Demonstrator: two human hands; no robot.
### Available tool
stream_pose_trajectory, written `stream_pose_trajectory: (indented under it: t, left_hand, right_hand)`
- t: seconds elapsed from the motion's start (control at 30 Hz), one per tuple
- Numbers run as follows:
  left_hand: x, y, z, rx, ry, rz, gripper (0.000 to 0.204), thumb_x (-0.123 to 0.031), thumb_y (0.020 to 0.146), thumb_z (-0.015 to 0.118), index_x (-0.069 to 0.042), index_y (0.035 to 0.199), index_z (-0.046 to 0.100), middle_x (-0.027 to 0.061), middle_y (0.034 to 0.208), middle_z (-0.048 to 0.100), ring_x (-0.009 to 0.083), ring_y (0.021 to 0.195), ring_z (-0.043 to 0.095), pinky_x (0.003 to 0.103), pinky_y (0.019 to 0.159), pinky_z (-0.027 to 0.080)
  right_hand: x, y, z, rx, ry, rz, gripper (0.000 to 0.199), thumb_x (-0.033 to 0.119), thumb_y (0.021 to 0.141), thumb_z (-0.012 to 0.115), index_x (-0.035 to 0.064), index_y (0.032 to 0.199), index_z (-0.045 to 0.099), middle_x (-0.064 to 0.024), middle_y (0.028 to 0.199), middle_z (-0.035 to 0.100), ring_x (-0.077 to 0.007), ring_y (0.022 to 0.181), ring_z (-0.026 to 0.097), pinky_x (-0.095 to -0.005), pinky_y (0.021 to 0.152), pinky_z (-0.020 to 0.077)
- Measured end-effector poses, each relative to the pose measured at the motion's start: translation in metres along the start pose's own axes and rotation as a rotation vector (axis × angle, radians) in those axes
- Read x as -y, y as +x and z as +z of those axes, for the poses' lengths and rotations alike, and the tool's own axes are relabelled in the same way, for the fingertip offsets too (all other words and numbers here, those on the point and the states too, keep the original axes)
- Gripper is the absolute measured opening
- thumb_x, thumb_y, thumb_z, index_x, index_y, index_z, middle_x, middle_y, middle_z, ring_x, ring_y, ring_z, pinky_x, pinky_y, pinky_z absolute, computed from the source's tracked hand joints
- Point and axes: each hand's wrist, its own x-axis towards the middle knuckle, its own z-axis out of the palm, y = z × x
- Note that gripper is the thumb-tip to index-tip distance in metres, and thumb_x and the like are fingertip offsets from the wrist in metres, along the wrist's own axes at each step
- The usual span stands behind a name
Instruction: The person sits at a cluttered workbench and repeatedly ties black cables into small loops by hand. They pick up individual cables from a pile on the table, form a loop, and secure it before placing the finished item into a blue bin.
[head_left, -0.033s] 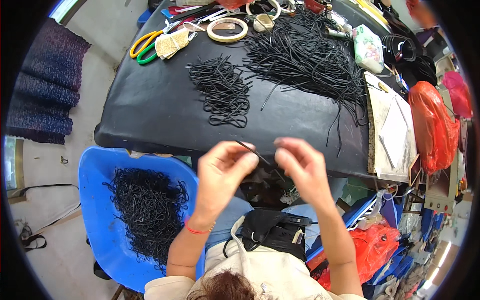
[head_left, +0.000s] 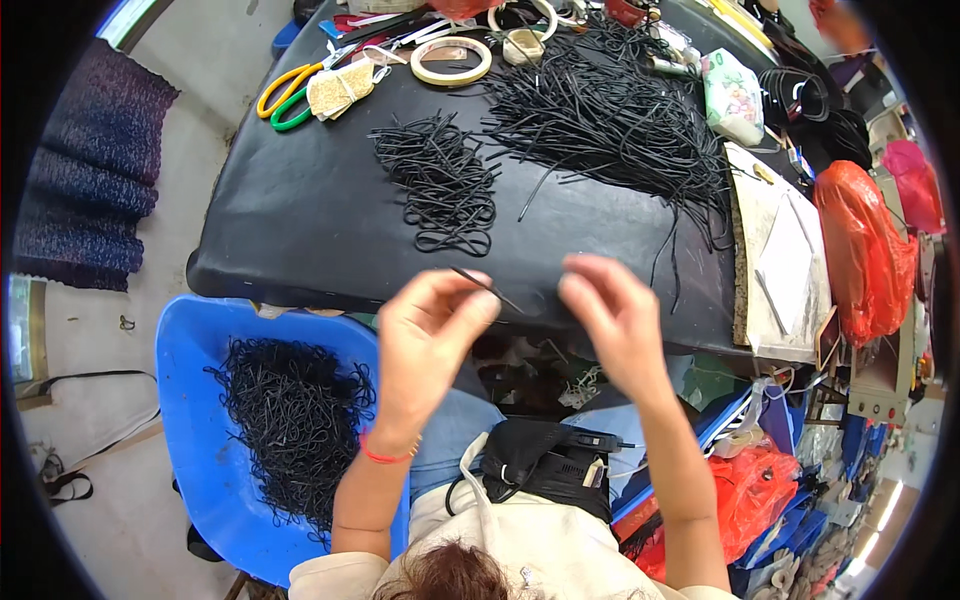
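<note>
Between the thumb and fingers of my left hand [head_left: 435, 325] is a thin black cord [head_left: 487, 289], its short free end pointing right. To the right, my right hand [head_left: 622, 325] holds nothing I can see; its thumb and fingers are apart and slightly blurred. Both hands hover at the near edge of the black-covered table [head_left: 300, 200]. Beyond them lies a small pile of looped black cords [head_left: 437, 180]. A larger heap of straighter black cords [head_left: 610, 120] spreads at the far right. Left of my lap, a blue plastic tub [head_left: 190, 400] holds a tangled mass of looped black cords [head_left: 290, 430].
Scissors with yellow and green handles [head_left: 285, 95], a tied beige bundle [head_left: 340, 90] and a tape roll [head_left: 451, 62] sit at the table's far left. At right are a worn board [head_left: 745, 260], a tissue pack [head_left: 733, 98] and a red plastic bag [head_left: 865, 250].
My left hand has shifted a little left and up with the cord. My right hand has moved slightly right and up, so the gap between the hands is wider.
</note>
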Motion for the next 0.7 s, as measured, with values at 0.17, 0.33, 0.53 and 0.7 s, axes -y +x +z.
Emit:
stream_pose_trajectory:
  t: [0.17, 0.33, 0.53, 0.7]
  left_hand:
    - [0.001, 0.047, -0.011, -0.241, 0.62, 0.304, 0.02, -0.007, 0.076, 0.068, -0.001, 0.093, 0.061, 0.002, 0.078, 0.06, 0.008, 0.069, 0.052, 0.021, 0.062, 0.041]
    - [0.009, 0.056, -0.016, -0.431, 0.946, 0.577, 0.033, -0.012, 0.073, 0.071, -0.004, 0.102, 0.058, 0.009, 0.101, 0.056, 0.0187, 0.09, 0.052, 0.029, 0.073, 0.042]
    - [0.018, 0.012, -0.025, -0.302, 0.896, 0.747, 0.027, -0.006, 0.076, 0.066, -0.002, 0.102, 0.06, 0.0131, 0.103, 0.056, 0.0287, 0.096, 0.053, 0.037, 0.084, 0.043]
    - [0.015, -0.012, 0.012, 0.093, 0.827, 0.749, 0.035, -0.007, 0.079, 0.062, -0.001, 0.113, 0.057, 0.0153, 0.116, 0.055, 0.0331, 0.112, 0.049, 0.039, 0.094, 0.039]
  right_hand:
    - [-0.034, 0.081, -0.037, -0.253, -0.73, -0.48, 0.018, 0.011, 0.077, 0.062, 0.0009, 0.092, 0.062, -0.0106, 0.089, 0.059, -0.027, 0.081, 0.053, -0.0366, 0.072, 0.0429]
    - [-0.051, 0.113, -0.031, -0.202, -1.061, -0.637, 0.007, 0.011, 0.079, 0.055, 0.0047, 0.081, 0.058, -0.0064, 0.083, 0.055, -0.023, 0.083, 0.05, -0.0351, 0.074, 0.0373]
    - [-0.024, 0.071, -0.037, -0.163, -0.877, -0.683, 0.01, 0.001, 0.078, 0.055, 0.0044, 0.086, 0.05, -0.0091, 0.078, 0.053, -0.0252, 0.074, 0.05, -0.0356, 0.075, 0.0334]
    - [0.006, 0.007, -0.022, 0.076, -0.608, -0.687, 0.021, -0.002, 0.072, 0.061, 0.005, 0.088, 0.051, -0.0073, 0.079, 0.052, -0.0244, 0.074, 0.05, -0.0359, 0.072, 0.035]
